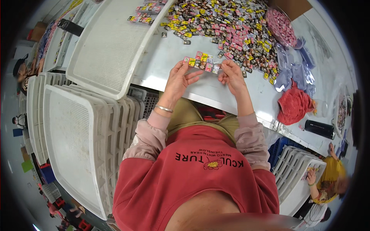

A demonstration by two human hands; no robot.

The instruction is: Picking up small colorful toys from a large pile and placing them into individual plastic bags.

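Observation:
Above the near edge of the white table (154,75), I hold a clear plastic strip (202,64) filled with small pink, yellow, black and white pieces. My left hand (179,79) pinches its left end, with the other fingers loosely stretched beneath. At the right end, the thumb and fingertips of my right hand (233,77) close on the plastic. Just beyond my hands spreads a large pile of similar small pieces (231,32), loose on the tabletop. A silver bangle circles my left wrist.
A white mesh tray (111,42) at the left holds several filled strips (144,13). Stacked trays (71,131) stand below it. To the right are a round pink basket (280,25), clear plastic packaging (296,73), a red cloth (293,104), a black bottle (319,129) and a person in yellow (332,175).

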